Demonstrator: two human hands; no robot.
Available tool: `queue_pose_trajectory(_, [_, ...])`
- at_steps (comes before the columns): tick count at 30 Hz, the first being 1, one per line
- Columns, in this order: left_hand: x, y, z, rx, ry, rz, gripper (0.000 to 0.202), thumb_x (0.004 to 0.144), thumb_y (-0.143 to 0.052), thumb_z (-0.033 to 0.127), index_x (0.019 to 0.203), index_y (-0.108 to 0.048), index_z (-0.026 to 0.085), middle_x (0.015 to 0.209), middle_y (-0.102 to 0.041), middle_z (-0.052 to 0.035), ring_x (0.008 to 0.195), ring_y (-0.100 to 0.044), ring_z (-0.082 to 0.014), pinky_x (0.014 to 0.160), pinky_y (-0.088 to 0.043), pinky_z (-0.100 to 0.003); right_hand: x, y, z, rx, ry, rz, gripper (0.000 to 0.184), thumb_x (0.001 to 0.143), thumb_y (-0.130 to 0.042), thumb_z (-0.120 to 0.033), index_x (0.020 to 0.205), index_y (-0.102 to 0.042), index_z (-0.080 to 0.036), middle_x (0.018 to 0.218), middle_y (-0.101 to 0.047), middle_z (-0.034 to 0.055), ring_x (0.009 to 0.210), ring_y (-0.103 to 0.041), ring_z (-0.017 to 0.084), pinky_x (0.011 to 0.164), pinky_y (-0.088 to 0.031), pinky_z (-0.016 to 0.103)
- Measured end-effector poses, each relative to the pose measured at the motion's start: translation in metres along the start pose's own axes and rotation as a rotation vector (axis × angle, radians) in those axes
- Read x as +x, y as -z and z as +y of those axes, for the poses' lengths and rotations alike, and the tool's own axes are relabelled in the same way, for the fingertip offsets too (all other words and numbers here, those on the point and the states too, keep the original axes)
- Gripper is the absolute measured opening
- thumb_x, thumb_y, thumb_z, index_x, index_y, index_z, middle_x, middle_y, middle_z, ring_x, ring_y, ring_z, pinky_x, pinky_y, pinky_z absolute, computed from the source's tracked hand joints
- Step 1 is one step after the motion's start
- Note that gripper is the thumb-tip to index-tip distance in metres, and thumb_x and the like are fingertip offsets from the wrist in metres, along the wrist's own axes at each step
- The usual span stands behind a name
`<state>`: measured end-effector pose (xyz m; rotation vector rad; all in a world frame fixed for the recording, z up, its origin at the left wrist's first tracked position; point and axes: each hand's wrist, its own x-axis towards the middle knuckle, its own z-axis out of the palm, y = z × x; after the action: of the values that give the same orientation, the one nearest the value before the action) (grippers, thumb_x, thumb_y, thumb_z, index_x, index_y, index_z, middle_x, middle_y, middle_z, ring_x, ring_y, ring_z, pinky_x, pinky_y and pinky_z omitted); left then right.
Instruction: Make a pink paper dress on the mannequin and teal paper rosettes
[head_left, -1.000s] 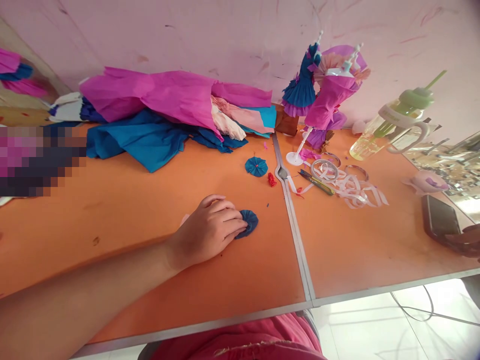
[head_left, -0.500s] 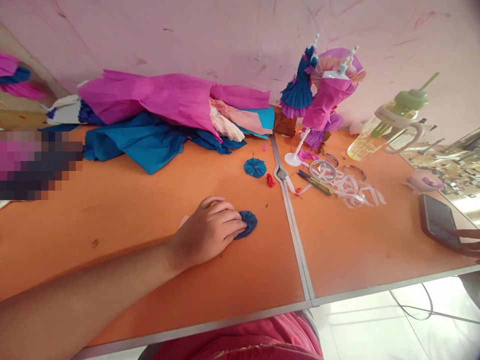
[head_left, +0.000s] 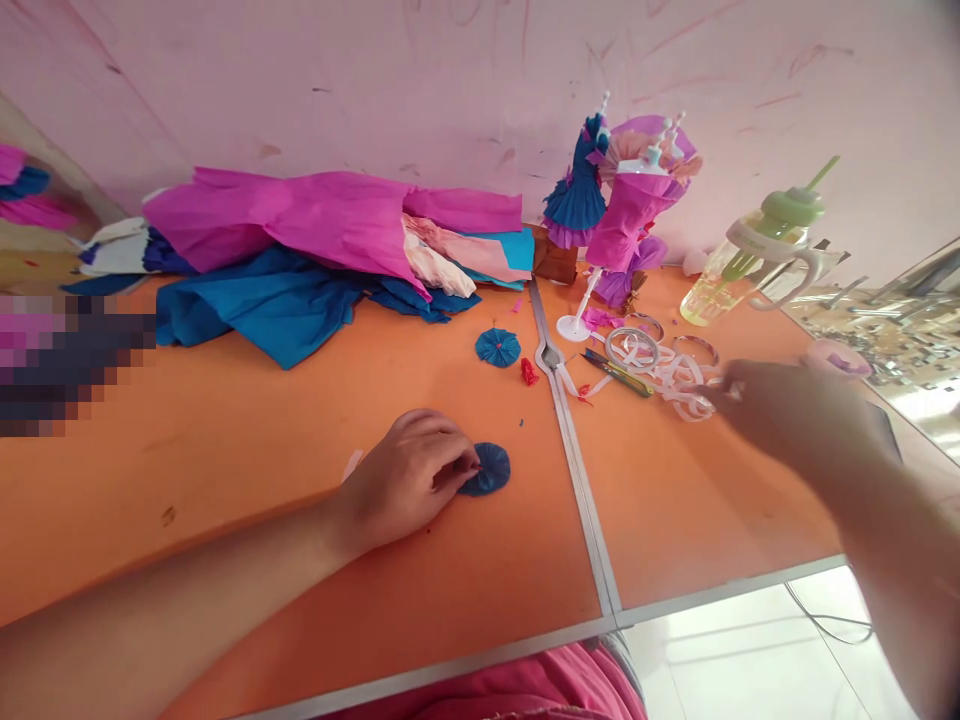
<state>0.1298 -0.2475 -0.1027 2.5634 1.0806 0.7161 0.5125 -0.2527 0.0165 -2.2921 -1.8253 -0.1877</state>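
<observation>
A blue pleated paper rosette (head_left: 491, 468) lies flat on the orange table. My left hand (head_left: 411, 470) rests at its left side, fingertips pinched together on it near the centre. A tiny dark red bit shows at those fingertips. On the right, my right hand (head_left: 787, 410) is over the table, its fingertips by a tangle of pale ribbon (head_left: 686, 378). Motion smears its fingers, so whether they hold anything is unclear. Farther back lie a second, brighter blue rosette (head_left: 497, 347) and a crumpled red paper piece (head_left: 529, 372).
Yellow-handled snips (head_left: 630, 378) and tape rolls (head_left: 631, 349) lie by the ribbon. Behind them stand small paper dresses on stands (head_left: 626, 215) and a green-lidded bottle (head_left: 750, 260). Magenta paper (head_left: 300, 215) and blue paper (head_left: 262, 300) lie along the wall. A metal-edged seam (head_left: 577, 470) crosses the table.
My right hand has moved from beside the phone at the right edge leftward to the ribbon. My left fingers, earlier laid over the rosette, have drawn into a pinch on it.
</observation>
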Motion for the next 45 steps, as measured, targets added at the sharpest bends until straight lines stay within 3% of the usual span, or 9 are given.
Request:
queue_pose_trajectory(2, [0.000, 0.000, 0.001, -0.009, 0.046, -0.019, 0.008, 0.087, -0.058, 0.020, 0.081, -0.063, 0.021, 0.078, -0.064, -0.0006, 0.085, -0.060, -0.0174, 0.086, -0.047, -0.034, -0.022, -0.013, -0.048, -0.075, 0.339, -0.123, 0.025, 0.087, -0.061, -0.046, 0.083, -0.069, -0.023, 0.082, -0.069, 0.0061, 0.083, -0.063, 0.022, 0.062, -0.035, 0.032])
queue_pose_trajectory(4, [0.001, 0.001, 0.001, -0.001, 0.087, -0.057, 0.011, 0.088, -0.057, 0.023, 0.079, -0.061, 0.020, 0.073, -0.061, 0.0007, 0.081, -0.059, -0.0165, 0.086, -0.046, -0.034, -0.045, -0.027, -0.100, 0.026, 0.725, -0.188, 0.023, 0.093, -0.053, -0.041, 0.090, -0.069, -0.024, 0.091, -0.068, 0.0033, 0.088, -0.061, 0.019, 0.062, -0.036, 0.029])
queue_pose_trajectory(7, [0.001, 0.002, -0.001, 0.026, 0.128, -0.076, 0.019, 0.089, -0.056, 0.028, 0.072, -0.055, 0.019, 0.071, -0.058, 0.0003, 0.075, -0.056, -0.0167, 0.081, -0.044, -0.035, -0.067, -0.052, -0.155, 0.113, 0.950, -0.244, 0.024, 0.093, -0.052, -0.039, 0.092, -0.069, -0.022, 0.090, -0.067, 0.0029, 0.081, -0.057, 0.017, 0.058, -0.034, 0.029])
queue_pose_trajectory(10, [-0.001, 0.002, -0.004, 0.045, 0.144, -0.044, 0.021, 0.088, -0.055, 0.028, 0.070, -0.050, 0.019, 0.072, -0.057, -0.0009, 0.075, -0.055, -0.0178, 0.078, -0.043, -0.035, -0.069, -0.078, -0.174, 0.215, 0.932, -0.183, 0.030, 0.096, -0.048, -0.045, 0.093, -0.068, -0.023, 0.091, -0.065, 0.0022, 0.084, -0.055, 0.018, 0.058, -0.034, 0.030])
queue_pose_trajectory(16, [-0.005, 0.001, -0.011, 0.077, 0.232, -0.072, 0.017, 0.088, -0.052, 0.027, 0.072, -0.050, 0.021, 0.075, -0.058, -0.0016, 0.080, -0.055, -0.0196, 0.074, -0.043, -0.031, -0.065, -0.104, -0.169, 0.285, 0.945, -0.103, 0.026, 0.097, -0.049, -0.041, 0.097, -0.068, -0.023, 0.091, -0.065, 0.0029, 0.086, -0.052, 0.017, 0.061, -0.035, 0.029])
queue_pose_trajectory(23, [-0.004, -0.002, -0.013, 0.037, 0.274, -0.056, 0.024, 0.085, -0.061, 0.040, 0.073, -0.052, 0.021, 0.076, -0.059, -0.0011, 0.078, -0.056, -0.0196, 0.071, -0.043, -0.031, -0.064, -0.104, -0.169, 0.225, 0.894, -0.144, 0.026, 0.099, -0.048, -0.038, 0.096, -0.069, -0.024, 0.091, -0.066, 0.0026, 0.085, -0.054, 0.017, 0.059, -0.035, 0.029])
queue_pose_trajectory(35, [-0.006, 0.001, -0.004, 0.029, 0.293, -0.036, 0.007, 0.083, -0.060, 0.029, 0.079, -0.060, 0.023, 0.081, -0.064, -0.0016, 0.081, -0.059, -0.0200, 0.075, -0.047, -0.031, -0.064, -0.092, -0.172, 0.202, 0.849, -0.225, 0.020, 0.094, -0.054, -0.035, 0.095, -0.071, -0.024, 0.091, -0.069, -0.0001, 0.085, -0.056, 0.018, 0.063, -0.037, 0.030])
queue_pose_trajectory(41, [-0.005, 0.004, -0.006, 0.055, 0.143, -0.041, 0.009, 0.085, -0.061, 0.029, 0.088, -0.068, 0.023, 0.090, -0.069, -0.0027, 0.091, -0.061, -0.0219, 0.085, -0.046, -0.036, -0.063, -0.091, -0.172, 0.206, 0.821, -0.279, 0.020, 0.093, -0.053, -0.032, 0.095, -0.071, -0.022, 0.094, -0.070, 0.0020, 0.088, -0.058, 0.018, 0.066, -0.039, 0.029])
queue_pose_trajectory(45, [-0.006, 0.002, -0.010, 0.107, 0.127, -0.043, 0.012, 0.085, -0.062, 0.032, 0.086, -0.071, 0.025, 0.094, -0.071, -0.0027, 0.092, -0.062, -0.0229, 0.087, -0.045, -0.038, -0.061, -0.091, -0.172, 0.217, 0.821, -0.324, 0.020, 0.093, -0.053, -0.031, 0.095, -0.070, -0.021, 0.093, -0.069, 0.0026, 0.088, -0.060, 0.018, 0.068, -0.041, 0.029])
